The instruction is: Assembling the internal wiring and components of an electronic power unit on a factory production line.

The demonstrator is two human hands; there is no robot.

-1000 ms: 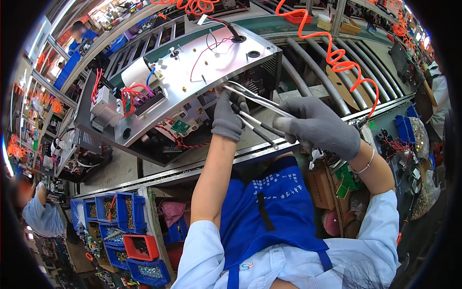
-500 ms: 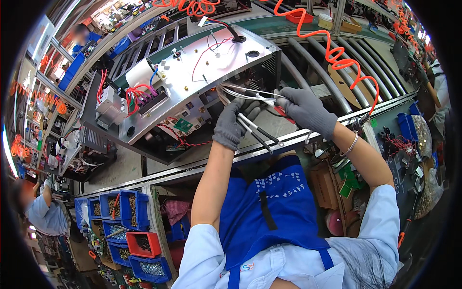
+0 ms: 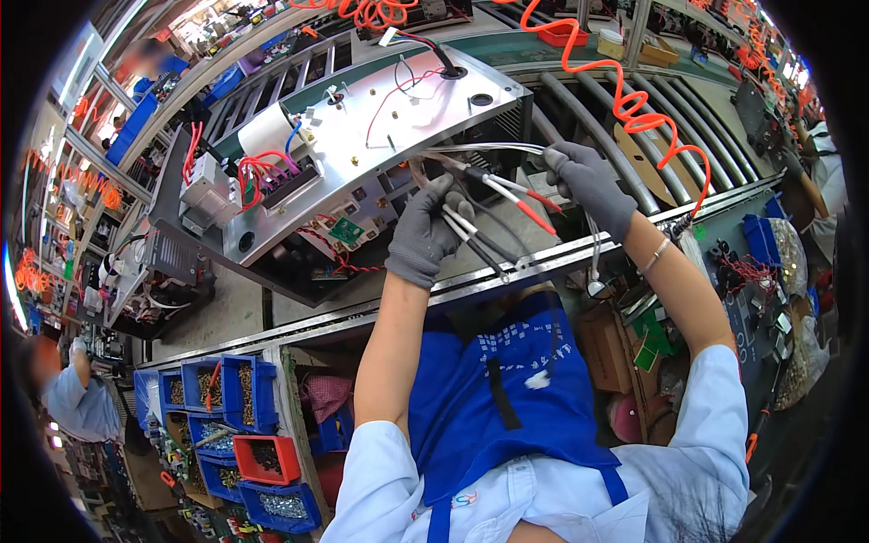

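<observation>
A metal chassis [image 3: 362, 127] with a silver plate and wired parts stands tilted on the roller line, left of centre. White cables [image 3: 493, 147] come out from its right underside. My right hand [image 3: 588, 181], in a grey glove, pinches the ends of these cables and holds them stretched to the right. My left hand [image 3: 424, 233], also gloved, is closed around a bundle of cables close to the chassis. From that bundle hang black-sleeved cables [image 3: 484, 249] with metal lugs and a red-sleeved cable [image 3: 536, 215]. The left fingertips are partly hidden.
Metal rollers [image 3: 674, 136] run behind my right hand, with a coiled orange air hose [image 3: 634, 104] hanging over them. Blue bins [image 3: 253, 394] and a red bin [image 3: 267, 459] of small hardware stand at lower left. A metal rail [image 3: 353, 335] edges the line before me. Other people work at both sides.
My right hand has moved right, drawing the white cables out straight and apart from the sleeved ones. The red-sleeved cable now shows plainly. My left hand has shifted slightly left.
</observation>
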